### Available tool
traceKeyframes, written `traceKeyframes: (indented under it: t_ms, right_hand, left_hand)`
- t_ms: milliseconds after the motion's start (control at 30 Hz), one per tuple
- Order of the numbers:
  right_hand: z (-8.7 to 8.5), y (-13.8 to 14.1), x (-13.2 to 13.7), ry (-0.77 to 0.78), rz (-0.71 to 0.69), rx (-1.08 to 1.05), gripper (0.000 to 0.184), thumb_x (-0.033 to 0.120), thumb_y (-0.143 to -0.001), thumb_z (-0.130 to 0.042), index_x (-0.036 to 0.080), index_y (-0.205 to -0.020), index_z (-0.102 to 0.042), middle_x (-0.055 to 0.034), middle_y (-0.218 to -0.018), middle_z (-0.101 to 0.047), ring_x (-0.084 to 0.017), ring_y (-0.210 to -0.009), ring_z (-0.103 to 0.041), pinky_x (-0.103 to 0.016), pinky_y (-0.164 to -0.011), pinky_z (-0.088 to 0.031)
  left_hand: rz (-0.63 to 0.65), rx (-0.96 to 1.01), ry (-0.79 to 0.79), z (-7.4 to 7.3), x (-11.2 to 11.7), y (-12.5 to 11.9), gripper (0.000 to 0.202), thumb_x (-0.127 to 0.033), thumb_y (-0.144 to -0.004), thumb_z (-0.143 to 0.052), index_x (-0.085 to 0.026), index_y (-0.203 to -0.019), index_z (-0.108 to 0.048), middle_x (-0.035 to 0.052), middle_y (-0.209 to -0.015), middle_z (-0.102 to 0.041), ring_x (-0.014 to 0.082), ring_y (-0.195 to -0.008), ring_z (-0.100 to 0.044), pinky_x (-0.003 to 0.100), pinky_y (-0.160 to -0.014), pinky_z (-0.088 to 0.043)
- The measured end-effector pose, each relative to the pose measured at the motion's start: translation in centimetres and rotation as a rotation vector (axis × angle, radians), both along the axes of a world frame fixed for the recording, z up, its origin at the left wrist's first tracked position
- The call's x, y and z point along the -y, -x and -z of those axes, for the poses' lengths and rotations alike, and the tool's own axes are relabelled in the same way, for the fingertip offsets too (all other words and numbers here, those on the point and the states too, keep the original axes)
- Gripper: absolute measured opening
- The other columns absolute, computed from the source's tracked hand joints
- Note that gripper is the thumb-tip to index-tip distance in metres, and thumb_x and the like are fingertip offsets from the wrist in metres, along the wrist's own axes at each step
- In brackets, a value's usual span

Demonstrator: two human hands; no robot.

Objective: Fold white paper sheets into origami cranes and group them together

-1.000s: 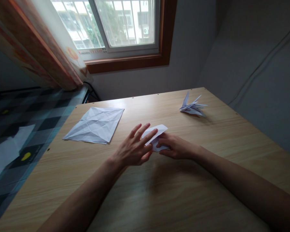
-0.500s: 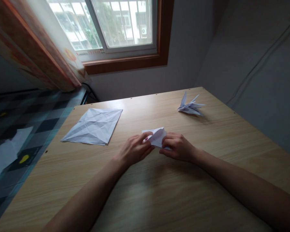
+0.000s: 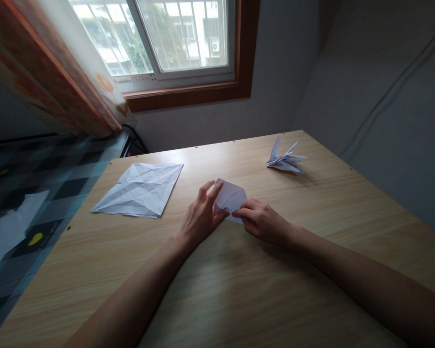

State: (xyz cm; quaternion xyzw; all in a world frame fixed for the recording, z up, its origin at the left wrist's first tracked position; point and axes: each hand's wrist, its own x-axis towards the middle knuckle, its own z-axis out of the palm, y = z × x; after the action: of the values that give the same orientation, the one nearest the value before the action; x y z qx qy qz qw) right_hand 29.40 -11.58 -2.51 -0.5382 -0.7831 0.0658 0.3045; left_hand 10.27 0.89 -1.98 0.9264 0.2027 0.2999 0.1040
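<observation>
Between my two hands is a small folded sheet of white paper (image 3: 232,195), tilted up above the wooden table, with creases across its face. My left hand (image 3: 202,212) grips its left side, the thumb at the lower edge and the fingers raised along the upper left corner. At the lower right, my right hand (image 3: 263,220) pinches the paper between thumb and fingers. Part of the lower edge is hidden by my fingers.
Creased white sheets (image 3: 141,188) lie flat at the table's left. Toward the back right of the table (image 3: 203,299) sits a bundle of folded paper pieces (image 3: 285,159). Left of the table, more paper (image 3: 10,229) rests on a checked cloth (image 3: 76,152).
The folded paper has turned and opened flatter, its upper left corner now higher. My left fingers have lifted and spread; my right hand has shifted slightly left along the lower edge.
</observation>
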Motion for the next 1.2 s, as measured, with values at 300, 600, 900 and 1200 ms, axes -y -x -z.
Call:
traceKeyframes:
  t_ms: [300,600,900,1200]
  right_hand:
    - [-0.7,0.5,-0.2,0.091,0.012,0.147,0.045,0.004,-0.079,-0.051,0.014,-0.12,-0.065,-0.01,-0.098,-0.061,-0.021,-0.09,-0.054,-0.036,-0.085,-0.048]
    - [-0.6,1.8,0.2,0.102,0.127,0.166,0.041,0.012,-0.089,-0.048,0.016,-0.129,-0.057,-0.014,-0.112,-0.059,-0.025,-0.099,-0.053,-0.04,-0.091,-0.046]
    - [-1.0,1.9,0.5,0.172,0.226,0.086,0.033,0.01,-0.091,-0.046,0.014,-0.118,-0.064,-0.014,-0.109,-0.064,-0.024,-0.096,-0.058,-0.036,-0.088,-0.047]
    - [-2.9,-0.8,0.2,-0.099,-0.065,0.537,0.023,0.013,-0.095,-0.047,0.014,-0.11,-0.066,-0.0137,-0.11,-0.068,-0.026,-0.102,-0.057,-0.042,-0.088,-0.04]
  left_hand:
    - [-0.146,0.033,0.122,0.2,-0.8,-0.3,0.085,-0.023,-0.076,-0.071,-0.024,-0.147,-0.025,0.0111,-0.123,-0.055,0.0149,-0.077,-0.06,0.031,-0.068,-0.054]
    - [0.2,0.06,-0.401,-1.0,1.4,0.9,0.012,-0.019,-0.088,-0.056,-0.019,-0.1,-0.056,0.004,-0.084,-0.063,0.0172,-0.074,-0.057,0.031,-0.07,-0.046]
    - [0.283,-0.281,-0.12,-1.4,1.6,0.0,0.025,-0.037,-0.096,-0.045,-0.018,-0.104,-0.059,0.01,-0.103,-0.066,0.0221,-0.101,-0.062,0.036,-0.088,-0.048]
    - [0.28,-0.324,-0.076,-1.6,1.2,0.4,0.021,-0.027,-0.096,-0.042,-0.019,-0.099,-0.061,0.0084,-0.121,-0.064,0.0218,-0.117,-0.058,0.042,-0.106,-0.04]
